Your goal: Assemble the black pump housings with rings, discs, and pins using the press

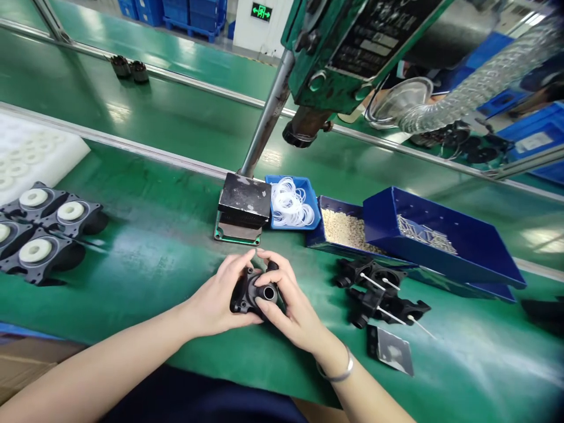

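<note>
Both my hands hold a black plastic pump housing just above or on the green bench, near its front edge. My left hand wraps the left side of it, fingers at the back and thumb in front. My right hand grips its right side, with fingers and thumb around the round spout that faces up toward me. Part of the housing is hidden behind my fingers. Right behind it stands the black metal block at the foot of the press.
Above hangs a green press head. Behind sit a blue bin of white rings, a bin of beige pellets and a bin of metal pins. Black housings with white shafts lie right; black parts with white discs lie left.
</note>
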Demonstrator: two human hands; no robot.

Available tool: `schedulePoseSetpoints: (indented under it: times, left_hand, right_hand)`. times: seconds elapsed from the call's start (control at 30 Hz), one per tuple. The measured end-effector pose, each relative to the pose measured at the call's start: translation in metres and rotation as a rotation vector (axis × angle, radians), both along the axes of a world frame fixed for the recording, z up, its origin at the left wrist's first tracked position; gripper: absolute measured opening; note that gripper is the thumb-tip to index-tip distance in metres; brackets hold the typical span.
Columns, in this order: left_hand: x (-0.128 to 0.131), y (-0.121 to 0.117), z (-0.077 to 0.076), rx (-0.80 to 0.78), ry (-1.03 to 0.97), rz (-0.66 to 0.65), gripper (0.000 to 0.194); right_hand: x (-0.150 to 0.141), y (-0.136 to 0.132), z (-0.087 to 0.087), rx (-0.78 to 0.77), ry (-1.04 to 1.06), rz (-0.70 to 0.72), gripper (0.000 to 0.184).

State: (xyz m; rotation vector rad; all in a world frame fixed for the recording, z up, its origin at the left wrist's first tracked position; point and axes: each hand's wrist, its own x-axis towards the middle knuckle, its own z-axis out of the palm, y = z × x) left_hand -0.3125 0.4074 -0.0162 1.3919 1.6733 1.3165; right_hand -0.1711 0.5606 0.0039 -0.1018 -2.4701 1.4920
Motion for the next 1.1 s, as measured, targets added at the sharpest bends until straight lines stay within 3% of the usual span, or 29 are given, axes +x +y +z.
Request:
schedulePoseSetpoints:
  times: [0.43, 0.63, 1.1]
  left_hand:
    - [0.0003, -0.0001, -0.0018, 0.017, 0.032, 0.012, 0.113]
    - [0.0009, -0.0002, -0.0019, 0.006, 0.006, 0.022, 0.117]
    - [-0.0015, -0.0008, -0.0029, 0.014, 0.043, 0.007, 0.107]
  right_hand:
    - [-0.0003, -0.0023, -0.0052, -0.017, -0.003, -0.036, 0.019]
    - [-0.002, 0.0027, -0.0053, -0.016, 0.012, 0.026, 0.02]
    - [-0.006, 0.0069, -0.0084, -0.051, 0.059, 0.058, 0.02]
